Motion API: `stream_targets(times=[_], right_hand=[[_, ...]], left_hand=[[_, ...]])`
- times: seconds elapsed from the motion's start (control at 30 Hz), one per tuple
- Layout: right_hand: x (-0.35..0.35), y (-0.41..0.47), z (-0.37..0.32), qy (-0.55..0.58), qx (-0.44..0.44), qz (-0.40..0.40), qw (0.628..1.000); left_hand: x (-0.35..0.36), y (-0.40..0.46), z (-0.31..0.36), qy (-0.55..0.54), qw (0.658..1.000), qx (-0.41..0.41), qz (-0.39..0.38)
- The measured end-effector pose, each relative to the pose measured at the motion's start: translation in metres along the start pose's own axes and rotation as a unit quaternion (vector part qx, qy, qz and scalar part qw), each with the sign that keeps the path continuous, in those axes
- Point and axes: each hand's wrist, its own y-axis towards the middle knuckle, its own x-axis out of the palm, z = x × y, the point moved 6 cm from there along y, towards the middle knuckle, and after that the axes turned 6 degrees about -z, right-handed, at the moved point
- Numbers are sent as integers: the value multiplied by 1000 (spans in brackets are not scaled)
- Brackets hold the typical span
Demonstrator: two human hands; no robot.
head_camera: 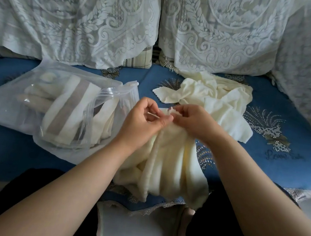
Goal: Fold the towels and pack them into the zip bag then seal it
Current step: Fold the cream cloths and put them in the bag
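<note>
Several folded towels [68, 110] inside zip bag [14, 99]

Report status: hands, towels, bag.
Both hands, left hand and right hand, pinching cream towel. Zip bag open, part-filled. Loose towels waiting behind.

left hand [147, 116] pinched, right hand [193, 121] pinched

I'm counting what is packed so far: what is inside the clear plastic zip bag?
Inside the clear plastic zip bag lie folded cream towels, one with grey-brown stripes. Their overlap hides the exact count.
</note>
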Motion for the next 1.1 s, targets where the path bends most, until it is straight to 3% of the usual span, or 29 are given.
stream_targets(times=[0.2,0.3,0.4,0.5,0.53,0.6,0.67,0.73,0.8,0.93,1.03,1.1], right_hand=[[-29,-37,-30,111,-2,133,985],[-56,-55,-66,123,-48,191,973],[-82,-71,-93,171,-100,238,951],[-108,-83,-99,205,-118,293,927],[-116,-86,-97,213,-117,310,919],[-130,-91,-88,232,-104,353,900],[-144,-94,-71,255,-73,398,878],[-152,-98,-49,264,-31,418,869],[-151,-99,-25,275,10,409,870],[-130,-100,6,295,68,378,875],[-125,-101,5,324,59,356,874],[-134,-100,-8,350,34,339,873]], left_hand=[[13,-25,2,265,964,11,-16],[14,-26,7,382,920,-39,-80],[7,-25,5,428,886,-112,-137],[-15,-22,17,538,834,-110,-51],[-24,-19,20,545,832,-101,-18],[-43,-14,29,451,888,-76,47],[-60,-8,48,291,952,-22,95],[-64,-9,73,77,996,-1,42],[-55,-15,101,-108,990,3,-93],[-28,-36,151,-91,951,41,-294],[-24,-43,180,-111,925,102,-349],[-40,-35,194,-147,946,108,-270]])
